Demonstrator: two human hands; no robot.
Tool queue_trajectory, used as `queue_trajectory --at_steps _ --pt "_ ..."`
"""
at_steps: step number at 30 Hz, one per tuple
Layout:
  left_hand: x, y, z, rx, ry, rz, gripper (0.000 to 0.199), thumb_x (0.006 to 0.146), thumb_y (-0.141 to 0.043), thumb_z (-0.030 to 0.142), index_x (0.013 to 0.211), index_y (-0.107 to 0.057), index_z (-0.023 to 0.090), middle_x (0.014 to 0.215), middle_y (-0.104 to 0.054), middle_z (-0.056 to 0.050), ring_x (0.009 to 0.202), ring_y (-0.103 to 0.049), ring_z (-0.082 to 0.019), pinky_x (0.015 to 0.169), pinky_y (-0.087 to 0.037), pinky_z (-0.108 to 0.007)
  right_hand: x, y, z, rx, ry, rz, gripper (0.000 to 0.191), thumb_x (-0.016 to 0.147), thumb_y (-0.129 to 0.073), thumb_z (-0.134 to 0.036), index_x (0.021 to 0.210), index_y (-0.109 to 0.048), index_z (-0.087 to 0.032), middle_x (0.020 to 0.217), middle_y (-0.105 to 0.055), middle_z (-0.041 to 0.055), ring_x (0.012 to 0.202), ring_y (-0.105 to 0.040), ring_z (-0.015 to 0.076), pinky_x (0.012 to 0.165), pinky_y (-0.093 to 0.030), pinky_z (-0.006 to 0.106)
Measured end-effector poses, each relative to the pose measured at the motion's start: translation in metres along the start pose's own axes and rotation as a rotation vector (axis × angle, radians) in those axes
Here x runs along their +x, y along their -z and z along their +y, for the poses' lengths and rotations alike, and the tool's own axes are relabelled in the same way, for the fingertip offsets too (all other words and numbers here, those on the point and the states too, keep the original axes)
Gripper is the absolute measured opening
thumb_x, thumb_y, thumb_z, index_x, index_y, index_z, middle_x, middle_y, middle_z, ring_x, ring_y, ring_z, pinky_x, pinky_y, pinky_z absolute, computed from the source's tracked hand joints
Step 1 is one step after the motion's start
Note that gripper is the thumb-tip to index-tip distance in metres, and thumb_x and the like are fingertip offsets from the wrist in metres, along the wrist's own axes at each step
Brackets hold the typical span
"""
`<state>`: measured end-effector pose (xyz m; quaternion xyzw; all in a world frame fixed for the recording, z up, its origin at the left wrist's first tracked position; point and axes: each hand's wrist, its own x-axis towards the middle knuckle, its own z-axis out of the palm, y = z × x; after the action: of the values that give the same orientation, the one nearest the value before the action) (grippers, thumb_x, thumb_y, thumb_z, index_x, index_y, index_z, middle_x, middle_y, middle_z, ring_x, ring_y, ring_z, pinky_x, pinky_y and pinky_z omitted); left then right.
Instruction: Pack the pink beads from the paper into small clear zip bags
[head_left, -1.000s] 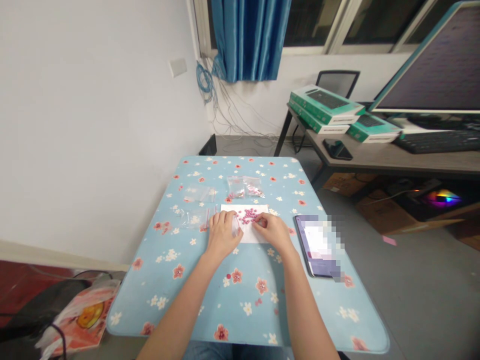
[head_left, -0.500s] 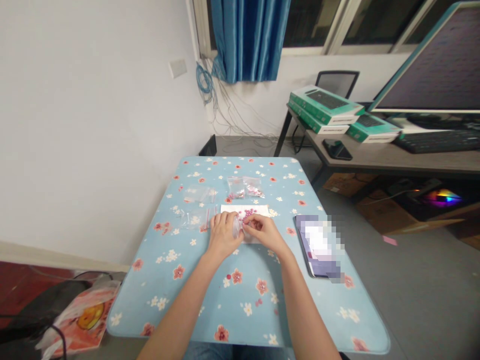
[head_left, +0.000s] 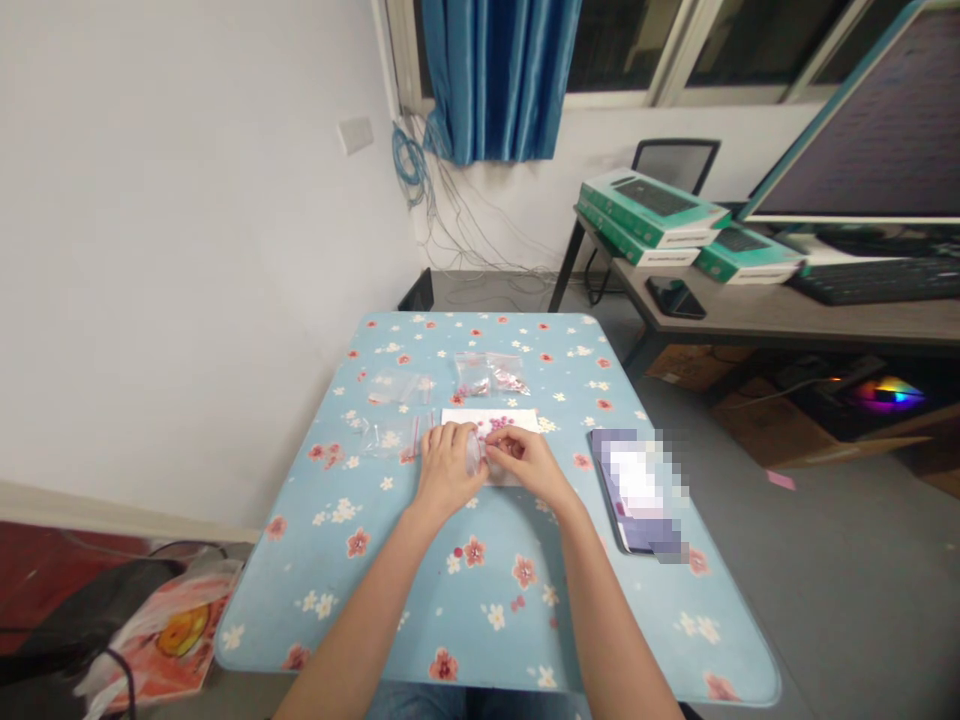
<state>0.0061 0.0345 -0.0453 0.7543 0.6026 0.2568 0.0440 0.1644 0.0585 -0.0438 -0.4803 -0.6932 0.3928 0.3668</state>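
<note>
On the light-blue table with flower print (head_left: 277, 590), two groups of flat, clear plastic bags (head_left: 390, 437) lie toward the left edge. Next is the left hand (head_left: 450, 465), its fingers bent and closed with the thumb around a small transparent plastic bag (head_left: 472, 453), near the table's middle. Farther toward the far edge lie two clear plastic bags with pinkish contents (head_left: 491, 377). Under the hands is a rectangular white sheet (head_left: 527, 420), carrying small round pink beads (head_left: 501, 424). The right hand (head_left: 521, 458) has thumb and fingertips close together beside the small bag; I cannot tell whether they hold a bead. Near the right edge lies a dark-rimmed phone with lit screen (head_left: 630, 490).
</note>
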Motion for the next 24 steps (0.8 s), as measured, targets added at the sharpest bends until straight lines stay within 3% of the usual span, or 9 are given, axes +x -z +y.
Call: queue_trajectory --at_steps 5,9,24 --pt "-0.001 0.0 0.0 0.0 -0.011 0.015 0.038 0.074 -0.058 0.026 0.11 -0.05 0.02 0.102 -0.057 -0.006 0.098 -0.049 -0.024 0.09 -0.034 -0.039 -0.001 0.016 0.005 -0.294 -0.065 0.131 0.018 0.076 -0.054 -0.028 0.085 -0.066 -0.018 0.066 -0.06 0.0007 0.058 -0.05 0.0136 0.058 -0.034 0.024" --pt "-0.001 0.001 0.0 0.001 -0.011 0.016 0.038 0.074 -0.058 0.026 0.111 -0.05 0.02 0.103 -0.057 -0.006 0.098 -0.049 -0.024 0.09 -0.034 -0.039 -0.002 0.021 0.007 -0.432 -0.115 0.128 0.022 0.076 -0.051 -0.024 0.089 -0.067 -0.018 0.064 -0.058 0.0001 0.059 -0.051 0.0139 0.057 -0.031 0.024" --pt "0.0 0.0 -0.001 -0.04 -0.017 0.064 0.027 0.074 -0.06 0.024 0.099 -0.05 0.021 0.097 -0.059 -0.004 0.094 -0.05 -0.024 0.088 -0.034 -0.039 -0.002 0.02 0.005 -0.464 -0.117 0.087 0.019 0.074 -0.051 -0.024 0.083 -0.067 -0.02 0.062 -0.059 -0.0003 0.058 -0.051 0.0134 0.056 -0.03 0.023"
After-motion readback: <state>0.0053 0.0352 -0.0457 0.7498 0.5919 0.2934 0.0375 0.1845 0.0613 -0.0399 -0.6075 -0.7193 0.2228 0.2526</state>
